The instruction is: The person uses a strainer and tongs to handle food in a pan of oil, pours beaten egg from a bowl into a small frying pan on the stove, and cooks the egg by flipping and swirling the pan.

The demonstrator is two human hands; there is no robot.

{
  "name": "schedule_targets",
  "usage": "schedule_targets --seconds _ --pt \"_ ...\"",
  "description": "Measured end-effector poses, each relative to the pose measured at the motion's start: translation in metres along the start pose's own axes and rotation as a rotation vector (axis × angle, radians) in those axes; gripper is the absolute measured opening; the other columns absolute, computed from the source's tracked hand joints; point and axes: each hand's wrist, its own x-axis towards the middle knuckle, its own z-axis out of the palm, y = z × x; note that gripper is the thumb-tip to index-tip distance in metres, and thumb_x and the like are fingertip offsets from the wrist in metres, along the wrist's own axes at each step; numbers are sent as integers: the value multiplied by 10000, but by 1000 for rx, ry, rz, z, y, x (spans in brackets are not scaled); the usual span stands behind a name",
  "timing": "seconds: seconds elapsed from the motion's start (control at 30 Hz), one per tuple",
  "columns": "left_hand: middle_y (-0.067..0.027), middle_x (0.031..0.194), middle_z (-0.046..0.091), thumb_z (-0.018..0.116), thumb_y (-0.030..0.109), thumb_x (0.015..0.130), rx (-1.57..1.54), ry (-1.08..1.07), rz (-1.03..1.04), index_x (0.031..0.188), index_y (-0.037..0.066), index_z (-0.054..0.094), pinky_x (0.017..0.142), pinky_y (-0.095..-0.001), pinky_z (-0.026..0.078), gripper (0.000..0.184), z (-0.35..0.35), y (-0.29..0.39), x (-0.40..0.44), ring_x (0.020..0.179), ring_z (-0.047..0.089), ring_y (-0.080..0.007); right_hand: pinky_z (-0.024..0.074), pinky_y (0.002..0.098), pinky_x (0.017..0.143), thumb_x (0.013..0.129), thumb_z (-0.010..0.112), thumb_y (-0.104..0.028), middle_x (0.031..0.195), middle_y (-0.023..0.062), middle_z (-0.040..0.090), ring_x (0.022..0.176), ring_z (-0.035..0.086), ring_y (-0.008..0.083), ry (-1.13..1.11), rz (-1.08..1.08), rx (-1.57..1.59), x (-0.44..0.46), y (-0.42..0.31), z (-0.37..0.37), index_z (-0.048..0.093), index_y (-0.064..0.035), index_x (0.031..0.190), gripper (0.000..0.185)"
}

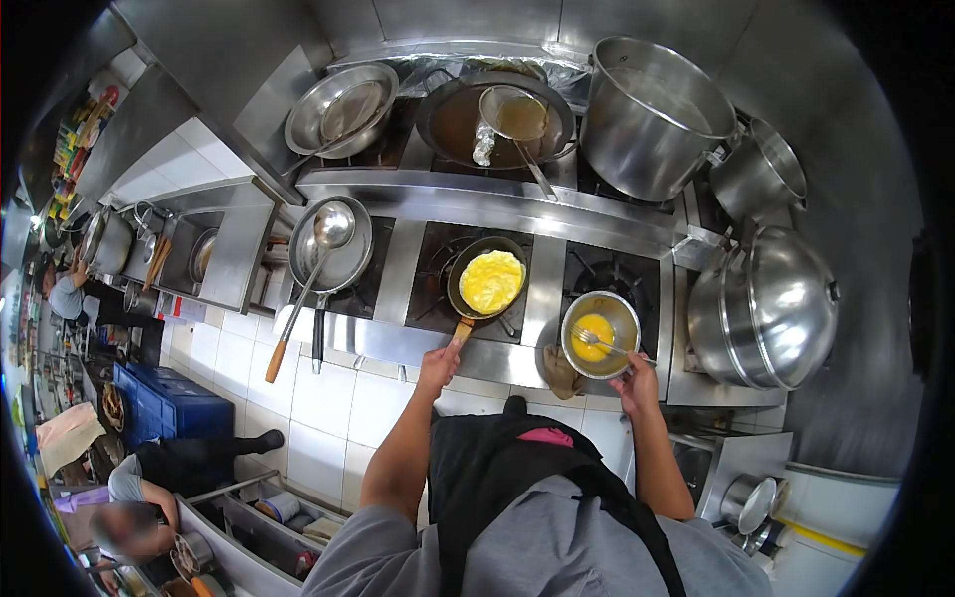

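On the middle burner sits a small frying pan (456,287) with a yellow, round egg omelette (491,282) in it. My left hand (439,367) is closed around the pan's wooden handle. To the right, a metal bowl (620,314) holds beaten egg (591,336), and a fork (599,342) dips into that egg. My right hand (637,384) is closed on the fork's handle at the bowl's near right rim. Whether its fingers also grip the bowl, I cannot tell. A brown cloth (561,372) hangs beside the bowl at the stove's front edge.
A ladle (333,227) lies across a pan (358,261) on the left burner. Behind stand a wok (448,139) with a strainer (512,112) and a large pot (637,149). Domed metal lids (781,308) stand right. Other people (149,488) are at the left.
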Motion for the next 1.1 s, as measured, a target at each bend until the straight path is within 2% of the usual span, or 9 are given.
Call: schedule_targets --seconds 0.13,0.57,0.77,0.83,0.87,0.93,0.97,1.03,1.1 --pt "46 506 419 638 544 817 53 -12 -25 652 84 552 356 -206 257 496 -6 3 -4 397 357 -46 501 305 525 884 566 -240 948 10 549 799 574 199 18 -11 -10 2 4 -3 483 -168 957 132" --pt "24 501 441 632 512 832 141 21 -13 637 65 559 362 -226 283 494 -18 10 4 395 381 -63 506 301 521 888 556 -235 951 17 552 771 577 203 17 3 6 3 6 2 498 -152 941 114" --pt "22 501 442 623 521 835 215 69 58 617 64 559 378 -223 283 511 -20 15 8 407 397 -59 515 311 538 887 548 -229 952 19 551 771 576 205 26 1 9 -2 1 11 499 -148 938 107" --pt "-17 508 488 599 549 835 382 135 119 600 50 575 423 -285 359 553 -23 14 9 448 471 -117 518 316 549 886 547 -227 952 21 551 787 575 205 22 -5 -3 0 3 9 498 -148 937 107" --pt "-17 508 488 599 549 835 383 131 122 600 50 575 423 -285 359 553 -23 13 10 448 471 -117 518 316 549 886 547 -227 952 21 551 787 575 205 24 -8 -1 1 4 6 498 -148 937 107" --pt "-129 561 571 569 560 838 580 254 286 621 14 602 533 -395 438 588 -23 13 10 540 574 -272 518 325 554 884 548 -224 944 22 552 804 574 206 -7 -7 -12 3 5 2 500 -149 925 98" --pt "-129 561 571 569 560 838 580 254 286 621 14 602 533 -395 438 588 -21 14 9 540 574 -272 518 325 554 884 548 -224 944 22 552 804 574 206 -6 -7 -12 3 6 1 500 -149 925 98" --pt "-245 731 619 503 551 860 744 366 317 728 11 653 684 -495 461 576 -14 16 5 758 603 -445 539 313 555 860 580 -238 949 31 555 813 571 216 -15 2 -5 5 8 0 508 -167 967 147" --pt "-249 740 617 499 550 863 740 393 318 732 5 646 689 -504 458 579 -4 15 2 765 598 -451 539 314 553 858 581 -238 947 29 551 816 570 216 -9 7 -4 6 11 -1 506 -167 961 147"
